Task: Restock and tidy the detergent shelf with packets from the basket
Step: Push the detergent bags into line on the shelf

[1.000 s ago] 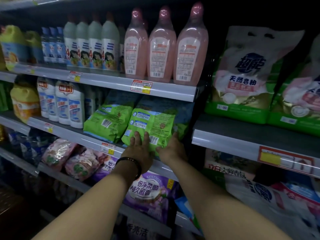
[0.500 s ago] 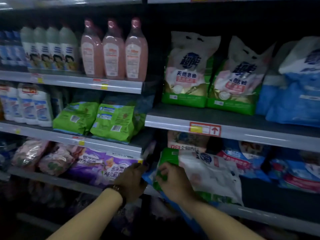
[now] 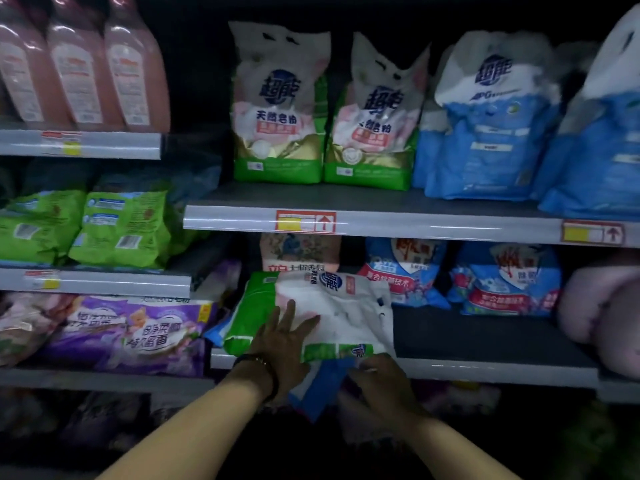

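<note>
A white-and-green detergent packet (image 3: 341, 315) lies flat at the left end of the lower right shelf (image 3: 485, 370), on top of a blue packet (image 3: 323, 388) that hangs over the shelf's front edge. My left hand (image 3: 284, 337) presses on the white-and-green packet with straight, spread fingers. At that packet's front edge my right hand (image 3: 379, 382) has its fingers curled round the edge, right beside the blue packet. Two matching white-and-green packets (image 3: 280, 112) stand upright on the shelf above. The basket is out of view.
Blue packets (image 3: 485, 133) stand right of the upright pair. Red-and-blue packets (image 3: 505, 278) and a pink bundle (image 3: 602, 306) fill the lower shelf further right. On the left are pink bottles (image 3: 83, 64), green packets (image 3: 117, 226) and purple packets (image 3: 138, 334).
My view has swung right and closer. Both hands left the green packets on the left shelf and went to the white-and-green packet; my left hand now lies flat on it.
</note>
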